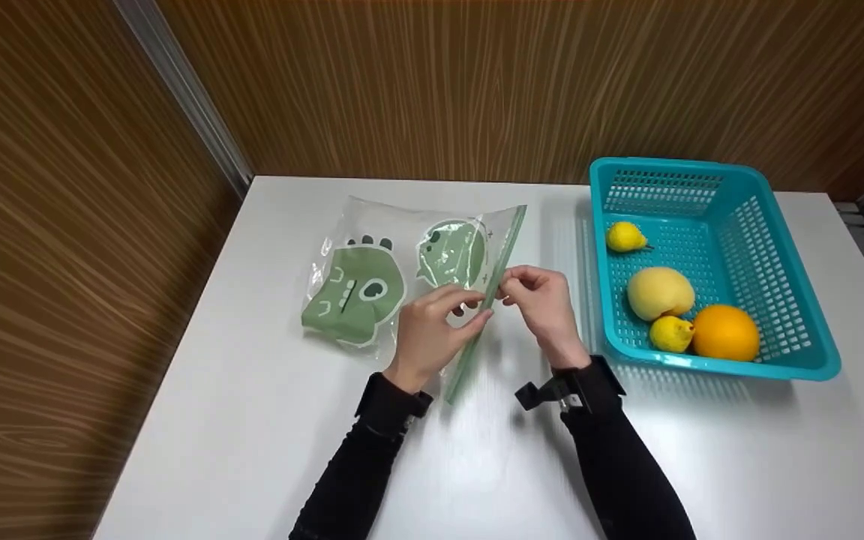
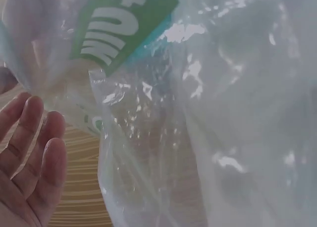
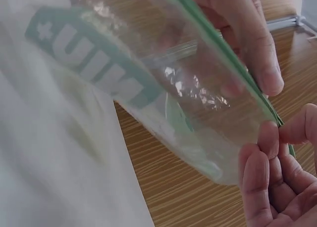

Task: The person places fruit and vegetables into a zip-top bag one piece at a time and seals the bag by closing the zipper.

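A clear zip bag (image 1: 372, 225) printed with green cartoon dinosaurs is held above the white table, its green zip strip (image 1: 505, 251) slanting down toward me. My left hand (image 1: 436, 334) grips the strip near its middle, thumb on one side and fingers on the other. Just beyond it, my right hand (image 1: 544, 304) pinches the strip's edge between thumb and fingertips, as the right wrist view also shows at the right fingers (image 3: 270, 138). In the left wrist view, some left fingers (image 2: 29, 123) extend beside the crinkled clear plastic (image 2: 148, 153).
A teal basket (image 1: 807, 330) stands to the right of my right hand. In it lie two yellow pears (image 1: 625, 237), a pale yellow round fruit (image 1: 660, 291) and an orange (image 1: 726, 332). Wood-grain panels (image 1: 432, 90) border the table (image 1: 222, 420) at the back and left.
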A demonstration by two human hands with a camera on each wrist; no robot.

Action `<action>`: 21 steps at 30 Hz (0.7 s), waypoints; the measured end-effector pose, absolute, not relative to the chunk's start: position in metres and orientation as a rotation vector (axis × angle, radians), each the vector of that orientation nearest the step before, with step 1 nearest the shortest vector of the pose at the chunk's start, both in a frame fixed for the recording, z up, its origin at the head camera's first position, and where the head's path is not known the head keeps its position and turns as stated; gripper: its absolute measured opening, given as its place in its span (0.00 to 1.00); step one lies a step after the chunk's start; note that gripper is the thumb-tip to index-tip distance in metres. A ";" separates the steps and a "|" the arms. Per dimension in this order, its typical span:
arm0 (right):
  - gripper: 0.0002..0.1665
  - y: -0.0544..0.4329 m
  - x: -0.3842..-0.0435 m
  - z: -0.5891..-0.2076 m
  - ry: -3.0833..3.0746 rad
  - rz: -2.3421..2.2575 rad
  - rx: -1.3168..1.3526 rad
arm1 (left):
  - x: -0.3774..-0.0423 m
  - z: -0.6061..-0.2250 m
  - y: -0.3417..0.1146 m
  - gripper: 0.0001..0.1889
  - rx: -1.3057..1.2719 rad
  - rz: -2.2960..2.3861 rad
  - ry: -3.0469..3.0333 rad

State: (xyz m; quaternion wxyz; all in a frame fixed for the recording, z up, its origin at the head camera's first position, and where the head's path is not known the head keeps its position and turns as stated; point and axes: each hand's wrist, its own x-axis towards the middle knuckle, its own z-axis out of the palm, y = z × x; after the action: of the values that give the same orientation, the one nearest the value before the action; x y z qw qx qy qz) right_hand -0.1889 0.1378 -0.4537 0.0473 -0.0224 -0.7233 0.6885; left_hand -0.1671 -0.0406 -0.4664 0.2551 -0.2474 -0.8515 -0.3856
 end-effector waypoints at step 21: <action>0.11 0.132 -0.183 -0.456 -2.367 2.035 0.147 | -0.168 -0.467 -0.042 0.05 -0.612 -0.966 -2.318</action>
State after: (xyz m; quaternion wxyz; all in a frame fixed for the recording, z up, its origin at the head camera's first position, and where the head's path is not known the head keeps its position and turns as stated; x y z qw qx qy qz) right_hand -0.1828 0.1325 -0.4558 0.0083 0.0469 -0.7574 0.6512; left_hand -0.1681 -0.0419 -0.4669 0.2750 -0.2278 -0.8621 -0.3594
